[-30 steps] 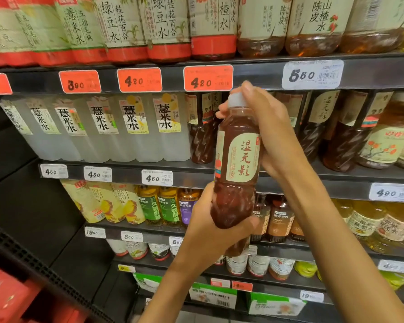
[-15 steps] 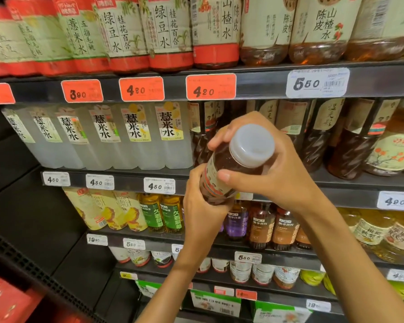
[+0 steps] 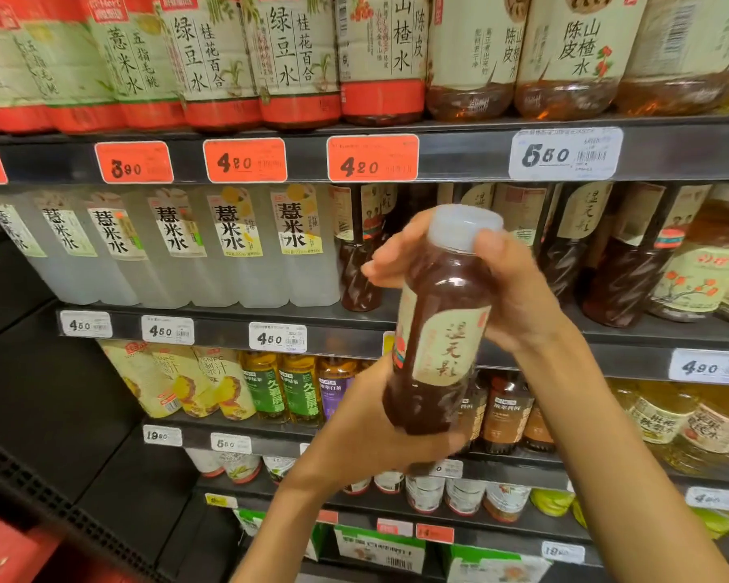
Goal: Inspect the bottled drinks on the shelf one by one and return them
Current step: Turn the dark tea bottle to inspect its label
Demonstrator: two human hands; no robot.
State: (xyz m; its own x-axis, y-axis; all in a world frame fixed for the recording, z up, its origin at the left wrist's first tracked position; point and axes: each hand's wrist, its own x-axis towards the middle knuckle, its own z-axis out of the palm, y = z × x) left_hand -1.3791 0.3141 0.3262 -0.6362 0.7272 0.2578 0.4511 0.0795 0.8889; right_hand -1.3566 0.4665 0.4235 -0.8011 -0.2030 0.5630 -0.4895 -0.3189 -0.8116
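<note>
Two hands share one bottle (image 3: 436,330) here, and I read the split as deliberate: my left hand (image 3: 371,431) cups the base from below with fingers curled round the bottom, taking the weight, while my right hand (image 3: 510,288) wraps the neck just under the pale cap (image 3: 464,227), thumb on the near side and fingers behind. That leaves the cream label (image 3: 447,342) turned toward the camera with nothing across it, which is what an inspection wants. The bottle is held in front of the shelf (image 3: 228,330), clear of it and leaning a little to the left at the foot, with dark reddish drink filling it nearly to the shoulder. Behind my right hand stands a row of dark bottles (image 3: 632,263) with similar cream labels, so I judge the slot it belongs to is on that middle tier, though my wrist hides the gap and I cannot be sure. Left of them a rank of clear bottles (image 3: 228,250) faces outward above white price tags (image 3: 278,337). Returning it should mean lifting upright first, since the tier above leaves little headroom and a tilted cap could catch the rail.
</note>
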